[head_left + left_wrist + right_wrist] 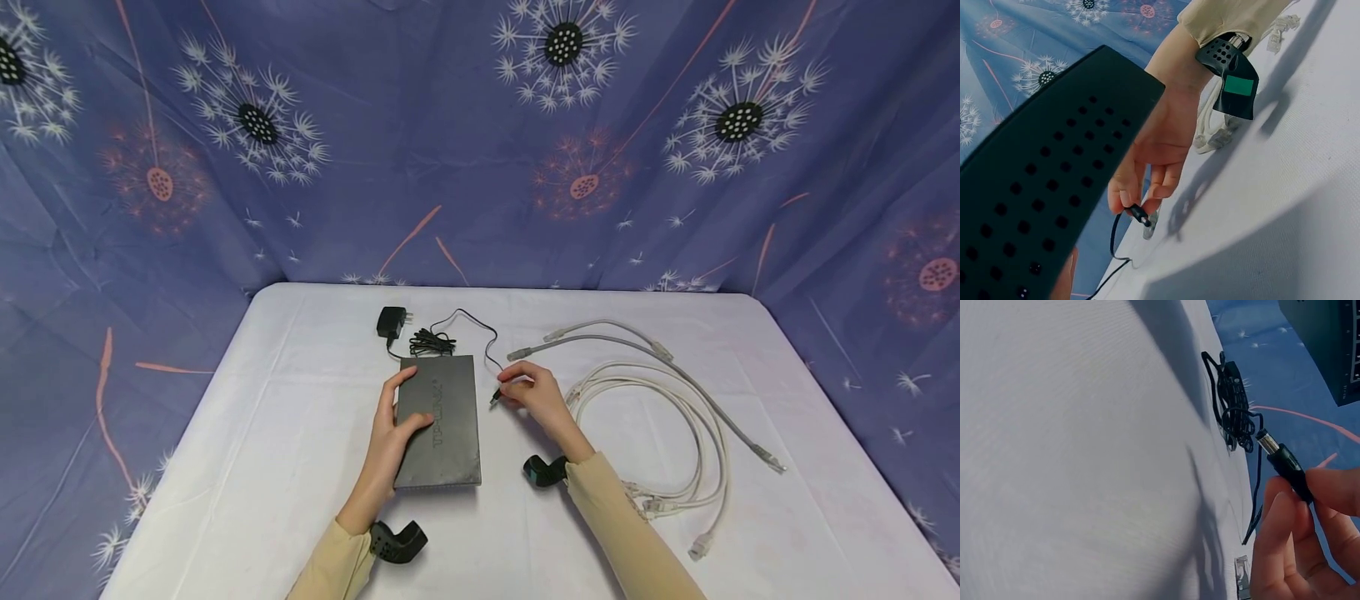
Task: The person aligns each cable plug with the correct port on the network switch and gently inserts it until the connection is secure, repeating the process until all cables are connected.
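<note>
A dark grey TP-Link network switch (453,450) is held by my left hand (392,437), thumb over its top face and fingers at the left edge. In the left wrist view, its side with rows of vent holes (1038,205) fills much of the picture. My right hand (538,402) pinches the black barrel plug (1289,467) of a power cord between thumb and fingers, just right of the switch. The plug's metal tip points away from the fingertips and is apart from the switch. From the plug, a thin black cord runs back to a tied coil (432,342) behind the switch.
A black power adapter (391,322) lies at the back left of the white-covered table (300,400). Grey network cables (697,387) and a looped white network cable (726,475) lie on the right. A patterned blue cloth (420,167) hangs behind.
</note>
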Motion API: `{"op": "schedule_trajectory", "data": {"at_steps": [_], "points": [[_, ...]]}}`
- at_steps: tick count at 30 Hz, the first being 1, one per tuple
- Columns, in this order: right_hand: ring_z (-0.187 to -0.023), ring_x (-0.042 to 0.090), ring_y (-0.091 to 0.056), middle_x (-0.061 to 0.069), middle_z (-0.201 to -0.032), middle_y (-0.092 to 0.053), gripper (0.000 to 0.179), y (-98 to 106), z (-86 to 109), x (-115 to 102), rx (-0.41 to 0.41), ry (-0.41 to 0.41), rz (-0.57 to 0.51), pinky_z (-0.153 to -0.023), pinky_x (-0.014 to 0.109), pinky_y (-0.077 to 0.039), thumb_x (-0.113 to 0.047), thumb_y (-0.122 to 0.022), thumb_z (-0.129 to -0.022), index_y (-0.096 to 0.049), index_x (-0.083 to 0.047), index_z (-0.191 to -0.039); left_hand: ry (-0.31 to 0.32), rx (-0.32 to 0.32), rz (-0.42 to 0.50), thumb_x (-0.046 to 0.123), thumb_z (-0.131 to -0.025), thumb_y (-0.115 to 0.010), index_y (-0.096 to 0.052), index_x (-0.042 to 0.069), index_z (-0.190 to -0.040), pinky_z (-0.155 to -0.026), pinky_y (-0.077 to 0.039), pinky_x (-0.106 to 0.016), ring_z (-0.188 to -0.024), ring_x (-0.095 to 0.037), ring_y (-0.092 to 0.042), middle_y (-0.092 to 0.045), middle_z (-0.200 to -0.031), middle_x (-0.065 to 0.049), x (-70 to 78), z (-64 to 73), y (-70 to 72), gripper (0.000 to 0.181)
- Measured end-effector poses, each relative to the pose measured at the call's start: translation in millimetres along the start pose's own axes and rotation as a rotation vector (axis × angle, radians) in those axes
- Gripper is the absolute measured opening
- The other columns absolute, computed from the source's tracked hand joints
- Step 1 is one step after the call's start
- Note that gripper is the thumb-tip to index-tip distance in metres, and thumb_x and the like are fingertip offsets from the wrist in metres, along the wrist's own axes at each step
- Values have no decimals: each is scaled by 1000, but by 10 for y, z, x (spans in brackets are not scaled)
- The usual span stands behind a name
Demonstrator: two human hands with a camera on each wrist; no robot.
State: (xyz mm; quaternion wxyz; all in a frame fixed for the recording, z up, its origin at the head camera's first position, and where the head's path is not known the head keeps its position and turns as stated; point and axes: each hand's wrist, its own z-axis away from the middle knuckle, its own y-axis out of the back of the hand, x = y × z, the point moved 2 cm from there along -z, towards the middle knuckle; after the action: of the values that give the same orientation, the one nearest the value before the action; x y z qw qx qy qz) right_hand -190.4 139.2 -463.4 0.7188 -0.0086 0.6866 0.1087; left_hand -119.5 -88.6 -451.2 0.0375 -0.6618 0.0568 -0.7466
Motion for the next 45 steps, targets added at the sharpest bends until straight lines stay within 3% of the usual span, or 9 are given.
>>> {"op": "schedule_trajectory", "data": {"at_steps": [8, 12, 19, 23, 32, 39, 45], "points": [[-80, 17, -63, 36, -106, -55, 23, 32, 45, -59, 6, 37, -71, -78, 35, -52, 10, -56, -87, -58, 19, -109, 8, -12, 16, 3, -85, -55, -37, 34, -142, -63, -50, -40, -90, -27, -57, -44, -134, -14, -3, 2, 3, 67], [-82, 11, -62, 33, -107, -59, 25, 50, 27, 3, 12, 46, -88, -77, 27, -51, 7, -56, -89, -58, 18, -111, 1, -13, 1, 5, -85, -55, -37, 34, -142, -65, -50, -41, -96, -30, -54, -40, -139, -12, -3, 1, -1, 67], [-82, 12, -64, 24, -102, -63, 22, 68, 61, -34, 17, 40, -164, -81, 35, -51, 9, -56, -89, -59, 19, -109, -10, -11, -68, 8, -85, -57, -37, 34, -143, -75, -44, -42, -116, -33, -42, -28, -148, -4, 3, -5, 4, 66], [-84, 13, -65, 17, -100, -64, 23, 75, 88, -78, 13, 44, -192, -84, 42, -49, 10, -57, -88, -59, 19, -108, -9, -15, -76, 9, -85, -57, -37, 32, -144, -76, -43, -42, -117, -33, -42, -28, -149, -7, 10, -8, 2, 66], [-80, 15, -65, 18, -96, -64, 21, 75, 137, -180, 26, 81, -213, -82, 43, -50, 9, -58, -86, -59, 19, -104, -13, -18, -90, 10, -85, -57, -38, 32, -144, -80, -40, -43, -124, -33, -34, -23, -152, -3, 19, 1, -1, 65], [-80, 20, -66, 11, -90, -64, 20, 79, 151, -197, 41, 100, -271, -78, 33, -52, 11, -58, -85, -57, 22, -101, -14, -25, -97, 10, -86, -57, -38, 34, -143, -82, -39, -46, -129, -33, -30, -21, -152, -2, 9, 18, -10, 65], [-82, 26, -67, 12, -90, -65, 18, 83, 167, -235, 58, 128, -288, -79, 35, -52, 11, -59, -85, -57, 22, -99, -7, -42, -69, 9, -86, -57, -39, 35, -143, -79, -41, -45, -126, -33, -33, -21, -151, -2, 10, 38, -24, 65]]}}
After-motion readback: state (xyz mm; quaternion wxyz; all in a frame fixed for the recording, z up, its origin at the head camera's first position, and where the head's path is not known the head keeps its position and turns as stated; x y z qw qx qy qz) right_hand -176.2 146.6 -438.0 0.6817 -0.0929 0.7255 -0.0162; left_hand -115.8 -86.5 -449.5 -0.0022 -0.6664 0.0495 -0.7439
